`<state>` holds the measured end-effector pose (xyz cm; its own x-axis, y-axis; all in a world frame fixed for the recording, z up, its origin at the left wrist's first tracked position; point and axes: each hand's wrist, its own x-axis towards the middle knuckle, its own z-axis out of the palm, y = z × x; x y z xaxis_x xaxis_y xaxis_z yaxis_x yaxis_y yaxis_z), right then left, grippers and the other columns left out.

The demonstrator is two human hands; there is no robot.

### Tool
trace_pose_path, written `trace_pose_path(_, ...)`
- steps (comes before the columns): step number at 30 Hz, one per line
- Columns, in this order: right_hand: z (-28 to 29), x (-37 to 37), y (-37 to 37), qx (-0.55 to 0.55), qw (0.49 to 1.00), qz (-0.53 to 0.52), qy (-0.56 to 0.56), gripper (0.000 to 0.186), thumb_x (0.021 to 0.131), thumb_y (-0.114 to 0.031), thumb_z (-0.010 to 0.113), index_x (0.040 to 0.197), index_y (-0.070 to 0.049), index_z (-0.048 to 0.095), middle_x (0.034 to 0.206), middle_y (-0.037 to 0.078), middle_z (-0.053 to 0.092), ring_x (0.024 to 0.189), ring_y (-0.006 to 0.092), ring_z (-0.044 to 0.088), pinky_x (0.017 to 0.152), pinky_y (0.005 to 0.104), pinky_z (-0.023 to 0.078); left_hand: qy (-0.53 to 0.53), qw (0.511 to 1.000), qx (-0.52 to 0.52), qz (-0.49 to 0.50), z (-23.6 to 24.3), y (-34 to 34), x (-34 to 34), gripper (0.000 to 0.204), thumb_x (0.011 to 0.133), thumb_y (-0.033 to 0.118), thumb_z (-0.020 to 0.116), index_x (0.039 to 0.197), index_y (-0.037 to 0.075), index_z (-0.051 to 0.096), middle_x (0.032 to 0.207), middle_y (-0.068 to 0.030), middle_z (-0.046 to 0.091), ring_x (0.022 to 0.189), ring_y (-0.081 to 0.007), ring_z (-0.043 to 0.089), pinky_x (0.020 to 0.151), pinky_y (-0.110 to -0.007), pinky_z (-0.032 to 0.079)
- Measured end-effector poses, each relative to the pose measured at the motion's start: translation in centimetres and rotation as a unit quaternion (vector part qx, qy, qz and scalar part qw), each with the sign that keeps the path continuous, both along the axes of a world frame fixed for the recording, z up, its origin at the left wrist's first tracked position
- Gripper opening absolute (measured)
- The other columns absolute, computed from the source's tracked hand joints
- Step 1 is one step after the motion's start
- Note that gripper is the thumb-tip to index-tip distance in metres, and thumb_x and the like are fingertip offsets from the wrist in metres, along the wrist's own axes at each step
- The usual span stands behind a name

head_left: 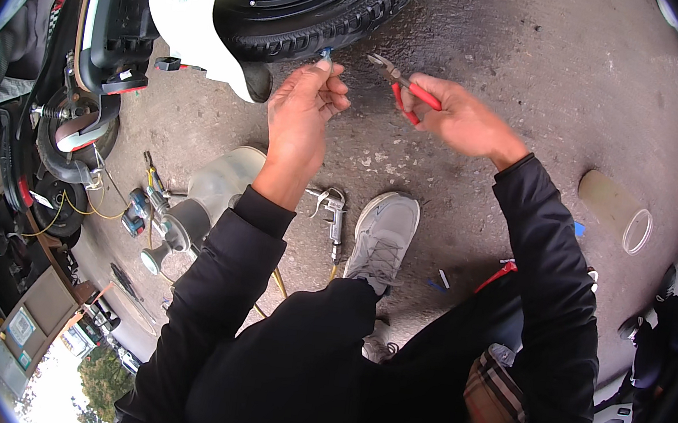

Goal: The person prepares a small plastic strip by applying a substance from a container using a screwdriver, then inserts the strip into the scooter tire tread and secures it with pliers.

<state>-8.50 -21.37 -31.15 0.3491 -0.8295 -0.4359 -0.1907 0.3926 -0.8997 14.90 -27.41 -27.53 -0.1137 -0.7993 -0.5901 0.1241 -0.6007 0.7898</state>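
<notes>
My left hand [300,108] is closed in a pinch on a small blue piece [327,52], held up against the tread of a black tyre [325,32]. Its exact kind is too small to make out. Around red handles, my right hand [464,119] grips a pair of cutting pliers [389,69]. The pliers' jaws point left toward the tyre and stand apart from the blue piece. A white mudguard [201,28] with a dark lower flap hangs beside the tyre.
Below my left hand lie an air blow gun [332,211], a clear plastic vessel [223,176] and a blue cordless tool [135,213]. A tan cylinder [608,203] lies at right. Another two-wheeler's wheel [74,134] stands left. My shoe [384,237] is mid-floor.
</notes>
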Motion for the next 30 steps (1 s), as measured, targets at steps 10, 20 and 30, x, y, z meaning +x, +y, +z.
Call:
trace_pose_path(10,1.4,-0.3,-5.4,-0.161,0.966,0.118,0.167,0.044,0.082,0.002,0.056,0.125,-0.005,0.051,0.094,0.025,0.064,0.093,0.045,0.064,0.081,0.0511,0.048,0.008,1.0,0.002,0.008,-0.1,0.2,-0.1,0.023,0.101,0.023,0.067,0.105,0.0,0.07,0.085,-0.0038,0.064,0.081,-0.015,0.062,0.08,-0.033,0.055)
trace_pose_path(20,0.9,-0.4,-7.5,-0.174,0.966,0.149,0.123,0.056,0.08,-0.001,0.056,0.135,-0.006,0.058,0.108,0.022,0.07,0.094,0.0367,0.067,0.083,0.0438,0.051,0.017,1.0,0.01,0.014,0.0,0.2,-0.4,0.021,0.101,0.021,0.065,0.101,0.001,0.069,0.083,-0.0039,0.063,0.079,-0.015,0.06,0.08,-0.032,0.052)
trace_pose_path(30,0.8,-0.1,-10.0,-0.036,0.964,0.224,0.136,0.039,0.091,-0.03,0.069,0.12,-0.005,0.074,0.091,0.01,0.07,0.081,0.0214,0.061,0.075,0.0352,0.047,0.017,0.999,0.004,0.027,0.2,0.0,-0.6,0.022,0.101,0.02,0.064,0.103,-0.002,0.069,0.083,-0.0047,0.064,0.078,-0.0149,0.06,0.079,-0.033,0.052)
